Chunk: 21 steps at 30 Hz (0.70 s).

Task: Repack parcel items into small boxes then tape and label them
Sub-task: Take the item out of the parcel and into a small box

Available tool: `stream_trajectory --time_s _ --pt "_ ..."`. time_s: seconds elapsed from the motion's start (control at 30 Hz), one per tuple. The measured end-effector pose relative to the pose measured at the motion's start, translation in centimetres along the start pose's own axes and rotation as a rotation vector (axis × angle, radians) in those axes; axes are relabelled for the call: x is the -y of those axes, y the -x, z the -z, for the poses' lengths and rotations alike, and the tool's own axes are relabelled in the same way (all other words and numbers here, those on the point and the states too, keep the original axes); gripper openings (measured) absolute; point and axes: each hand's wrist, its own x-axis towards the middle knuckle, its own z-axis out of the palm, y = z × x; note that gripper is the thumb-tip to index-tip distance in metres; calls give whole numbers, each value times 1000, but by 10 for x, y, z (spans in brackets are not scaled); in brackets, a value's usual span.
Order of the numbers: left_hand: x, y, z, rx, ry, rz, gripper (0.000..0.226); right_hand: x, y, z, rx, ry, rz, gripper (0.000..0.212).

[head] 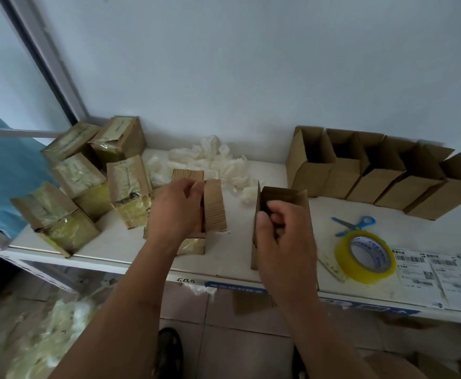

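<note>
L hand is at the front-middle of the worktop, fingers curled and pinching the upright flap of an opened parcel box; thumb on the near face, fingertips over the flap's top edge. This parcel stands w/ flaps raised, a strip of clear tape showing on its front side near the worktop's front edge.

R hand is just right of it, fingers bent and closed into the mouth of a small open box that stands at the front edge. Something dark sits under the fingertips, but can't tell what it is or whether it is gripped.

Counts:
- 5 taped-up parcels clustered at the left end, from back-left corner down to front-left corner, tops covered in yellowish clear tape, some tilted and leaning on each other.
- 5 empty small boxes in a row along the back-right, flaps up, touching side to side, row slanting toward the right edge.
- 1 roll of clear tape w/ white-and-blue core, lying tilted near the front edge, right of the R hand.
- 1 pair of blue-handled scissors, just behind the tape roll, touching or nearly so.
- Shipping labels at the front-right corner, approx 3 sheets overlapping; exact no. unclear.
- White packing wrap in a loose heap at back-middle, pieces not countable.

More white wrap lies on the floor below the left end.
</note>
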Motion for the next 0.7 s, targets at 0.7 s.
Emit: stream_trajectory --time_s 0.7 --pt "85 -15 -4 103 18 133 43 53 -56 -172 971 222 -481 28"
